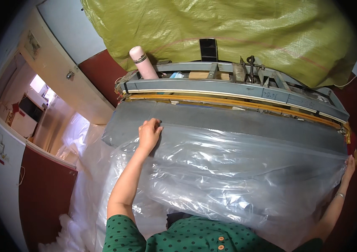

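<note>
The right hand (349,167) pinches clear plastic film (229,168) at the bench's (229,119) right edge; the left hand (148,136) bunches its fingers, grip unclear. Apparently straightening, which next calls for even tension.

2 hands (149,135) (349,166), 1 pink flask (145,66), 2 buttons (221,238) (221,247), 1 door (58,54)

Clear film (229,168) partly behind torso (195,235)

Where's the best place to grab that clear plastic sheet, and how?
Probably pinch the clear plastic sheet along its far edge, coming from above: that edge runs fairly straight across the gray surface, while the nearer part is loose and wrinkled.
</note>
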The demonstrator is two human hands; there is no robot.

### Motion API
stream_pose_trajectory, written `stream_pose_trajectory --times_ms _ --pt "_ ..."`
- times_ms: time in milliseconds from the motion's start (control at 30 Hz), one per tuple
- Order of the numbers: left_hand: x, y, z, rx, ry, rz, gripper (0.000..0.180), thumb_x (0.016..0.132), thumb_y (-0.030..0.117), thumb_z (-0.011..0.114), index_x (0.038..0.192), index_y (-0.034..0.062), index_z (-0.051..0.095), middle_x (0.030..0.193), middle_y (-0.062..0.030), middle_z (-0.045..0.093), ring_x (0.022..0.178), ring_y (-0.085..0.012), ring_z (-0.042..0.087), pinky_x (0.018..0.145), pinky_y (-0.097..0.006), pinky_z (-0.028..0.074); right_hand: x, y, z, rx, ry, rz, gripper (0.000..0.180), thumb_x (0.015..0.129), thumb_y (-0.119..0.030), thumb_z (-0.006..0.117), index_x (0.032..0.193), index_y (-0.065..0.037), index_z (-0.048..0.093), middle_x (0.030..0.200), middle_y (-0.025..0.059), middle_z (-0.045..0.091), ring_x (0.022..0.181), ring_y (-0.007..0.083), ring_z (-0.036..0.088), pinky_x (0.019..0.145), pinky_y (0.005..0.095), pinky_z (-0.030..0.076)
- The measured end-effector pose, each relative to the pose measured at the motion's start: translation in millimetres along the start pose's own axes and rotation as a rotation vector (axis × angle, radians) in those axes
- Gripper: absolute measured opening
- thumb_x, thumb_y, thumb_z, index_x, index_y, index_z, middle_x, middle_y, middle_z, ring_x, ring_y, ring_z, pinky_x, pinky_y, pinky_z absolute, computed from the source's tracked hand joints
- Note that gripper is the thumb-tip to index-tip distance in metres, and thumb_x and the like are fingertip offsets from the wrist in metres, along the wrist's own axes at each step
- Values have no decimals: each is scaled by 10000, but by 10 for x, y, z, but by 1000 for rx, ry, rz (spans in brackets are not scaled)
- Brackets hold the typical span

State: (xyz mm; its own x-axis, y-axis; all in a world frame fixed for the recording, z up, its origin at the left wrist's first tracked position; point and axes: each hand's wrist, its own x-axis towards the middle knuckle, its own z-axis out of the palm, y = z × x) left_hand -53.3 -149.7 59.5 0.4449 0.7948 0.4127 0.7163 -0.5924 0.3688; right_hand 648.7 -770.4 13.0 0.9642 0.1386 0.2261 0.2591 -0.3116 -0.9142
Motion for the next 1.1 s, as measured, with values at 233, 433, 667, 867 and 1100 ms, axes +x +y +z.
stream_pose_trajectory --times_ms 233,433,667,867,1100 --pt "156 157 136 -51 96 195 80 695 93 643 725 41 589 717 -102 573 739 -288 549 670 -385 430 299 250 -464 -68 124 -93 243 870 -211 568 1067 -80 624 832 -33 578 714 50 511 622 208 417" --pt "672 -192 -93 -809 431 -307 128 886 177 456 902 53 485 718 10 471 646 -84 433 582 -244 382 175 -556 997 -19 423 -483 207 869 -213 528 811 -18 569 686 60 575 612 179 563 551 329 437" --pt "989 -1164 779 -474 473 -233 178 905 174 432 771 58 448 657 21 398 583 -76 338 535 -227 328 -102 -806 1939 -180 401 -382 219 848 -241 562 813 -25 574 728 175 590 670 307 574 641 375 446" --pt "1372 -1061 962 -639 407 -208 222 906 197 476 735 60 443 651 39 380 592 -69 321 537 -222 305 177 -677 2087 -97 401 -294 238 826 -226 593 791 8 572 683 135 605 625 240 573 622 338 455" --pt "1379 -1241 919 -751 440 -215 158 868 162 552 769 75 464 671 49 409 626 -63 355 592 -187 328 141 -873 2246 -39 449 -195 153 786 -149 600 823 -11 545 682 97 580 642 203 564 650 320 457"
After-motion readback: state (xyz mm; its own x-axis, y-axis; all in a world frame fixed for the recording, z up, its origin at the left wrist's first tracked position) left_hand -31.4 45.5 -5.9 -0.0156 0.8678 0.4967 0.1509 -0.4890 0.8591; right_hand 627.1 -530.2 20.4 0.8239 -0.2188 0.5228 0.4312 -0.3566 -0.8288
